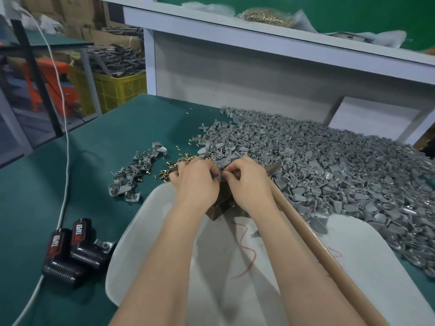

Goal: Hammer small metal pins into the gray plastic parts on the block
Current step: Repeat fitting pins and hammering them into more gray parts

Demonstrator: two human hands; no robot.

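My left hand (195,182) and my right hand (249,184) meet fingertip to fingertip over a brown block (217,209), which is mostly hidden beneath them. Both hands have curled fingers and pinch a small gray plastic part (221,169) on top of the block. No pin can be made out between the fingers. A hammer lies along the outer side of my right hand; its head (274,167) pokes out past the knuckles and its wooden handle (329,260) runs back beside my right forearm. Loose brass pins (168,169) are scattered just left of my left hand.
A huge heap of gray plastic parts (329,165) covers the green table at the right. A smaller group of gray parts (131,175) lies to the left. A white tray (131,243) sits under my forearms. Two black batteries (70,252) and a white cable (66,161) lie at the left.
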